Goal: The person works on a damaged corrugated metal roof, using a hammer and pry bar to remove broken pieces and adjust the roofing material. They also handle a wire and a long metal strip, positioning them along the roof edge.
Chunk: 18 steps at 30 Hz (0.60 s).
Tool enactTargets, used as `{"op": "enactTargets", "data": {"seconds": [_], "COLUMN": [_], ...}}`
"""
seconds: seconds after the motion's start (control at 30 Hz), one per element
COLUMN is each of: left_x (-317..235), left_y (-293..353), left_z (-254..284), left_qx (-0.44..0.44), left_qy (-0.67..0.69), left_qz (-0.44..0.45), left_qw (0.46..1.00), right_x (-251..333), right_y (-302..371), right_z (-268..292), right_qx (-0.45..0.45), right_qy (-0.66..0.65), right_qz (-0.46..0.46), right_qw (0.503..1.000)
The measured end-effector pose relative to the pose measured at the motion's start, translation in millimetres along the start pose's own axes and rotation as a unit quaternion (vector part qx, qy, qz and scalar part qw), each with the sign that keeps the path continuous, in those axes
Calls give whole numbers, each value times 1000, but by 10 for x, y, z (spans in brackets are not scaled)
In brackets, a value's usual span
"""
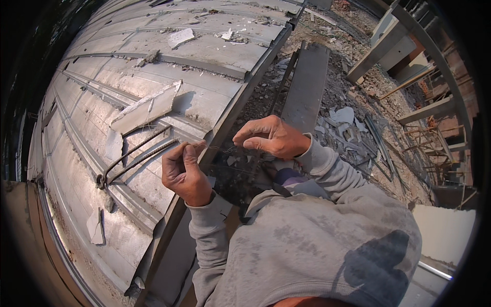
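Thin wire strands (221, 149) stretch between my two hands, fine and hard to follow. My left hand (185, 173) is closed, thumb pressed to the fingers around one end of the wire, above the roof's edge. A little farther right, my right hand (275, 137) has thumb and curled fingers brought together at the other end; its exact hold is too fine to see clearly. Beside the left hand, a bent steel bar (134, 154) shaped like a long U rests on the metal roof sheets (204, 84).
A broken white slab piece (148, 108) lies beyond the bar, with smaller chips around. Past the roof's edge is a drop to rubble (340, 123), with a long grey board (306, 84) leaning there. Concrete beams and a wooden frame (434, 133) stand at the right.
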<state>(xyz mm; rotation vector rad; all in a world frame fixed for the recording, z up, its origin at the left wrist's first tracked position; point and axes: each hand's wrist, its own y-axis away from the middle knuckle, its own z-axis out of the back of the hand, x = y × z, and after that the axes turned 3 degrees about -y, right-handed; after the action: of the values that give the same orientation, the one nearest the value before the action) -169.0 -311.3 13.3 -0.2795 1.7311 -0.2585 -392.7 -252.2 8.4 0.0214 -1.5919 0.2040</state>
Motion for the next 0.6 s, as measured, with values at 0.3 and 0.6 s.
{"op": "enactTargets", "data": {"seconds": [0.3,0.6], "left_x": [-87,38], "left_y": [-157,-46], "left_z": [-25,-256], "left_qx": [219,158], "left_qy": [-67,-44], "left_qz": [30,149], "left_qw": [973,975], "right_x": [-128,-326], "right_y": [-27,-276], "right_z": [516,677], "right_qx": [105,239], "right_qy": [-33,11], "right_qz": [-22,-144], "right_qw": [994,960]}}
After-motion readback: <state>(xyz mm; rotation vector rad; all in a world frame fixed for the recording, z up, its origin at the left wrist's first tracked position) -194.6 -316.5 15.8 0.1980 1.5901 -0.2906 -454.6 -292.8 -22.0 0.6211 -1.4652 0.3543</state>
